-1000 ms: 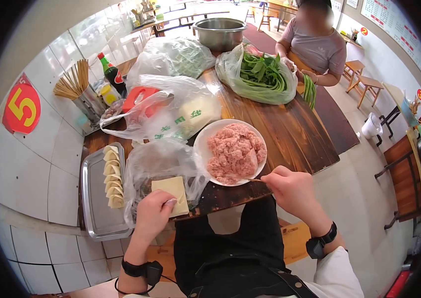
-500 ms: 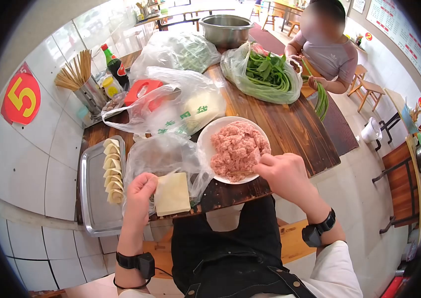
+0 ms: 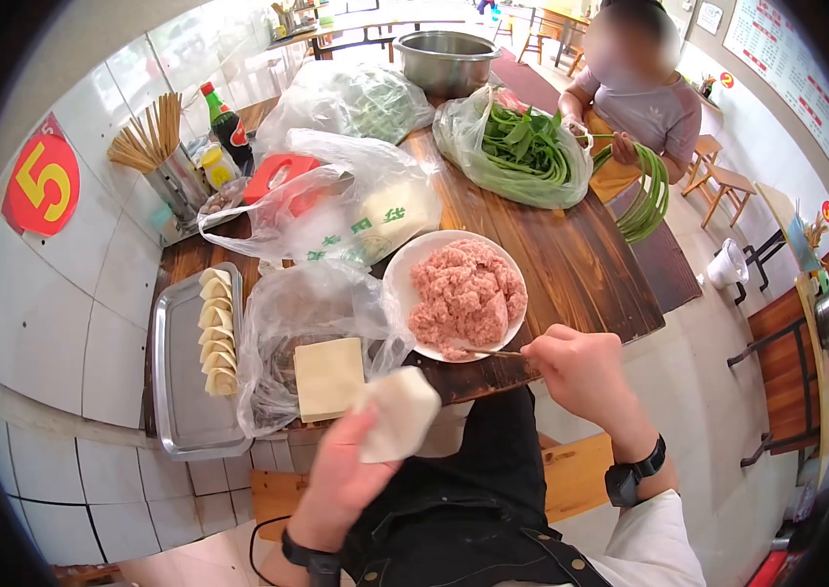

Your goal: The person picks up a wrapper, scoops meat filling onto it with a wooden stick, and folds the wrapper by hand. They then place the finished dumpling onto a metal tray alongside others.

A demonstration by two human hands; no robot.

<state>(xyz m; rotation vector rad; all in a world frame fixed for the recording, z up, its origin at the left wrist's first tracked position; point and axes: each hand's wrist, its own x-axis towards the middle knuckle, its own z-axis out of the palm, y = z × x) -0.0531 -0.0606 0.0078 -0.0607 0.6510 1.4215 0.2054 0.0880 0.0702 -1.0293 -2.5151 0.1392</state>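
Note:
My left hand (image 3: 341,474) holds a pale dumpling wrapper (image 3: 403,416) on its fingers, above my lap and just off the table edge. Beside it, a square stack of wrappers (image 3: 326,380) lies on a clear plastic bag (image 3: 273,338). My right hand (image 3: 581,370) is closed on a thin stick (image 3: 495,353), perhaps a chopstick. The stick's tip touches the pink minced meat (image 3: 463,293) at the near rim of the white plate (image 3: 398,279). A row of folded dumplings (image 3: 218,333) sits in a metal tray (image 3: 180,411) to the left.
Behind the plate are plastic bags (image 3: 375,205), a red box (image 3: 282,181), a dark bottle (image 3: 229,127), a chopstick holder (image 3: 178,181) and a steel pot (image 3: 444,64). Across the wooden table (image 3: 581,264), another person (image 3: 644,112) handles green stems (image 3: 649,191) beside a bag of greens (image 3: 522,147).
My left hand has lifted a wrapper off the stack and brought it down toward my lap. My right hand has drawn slightly right and down, showing more of the stick.

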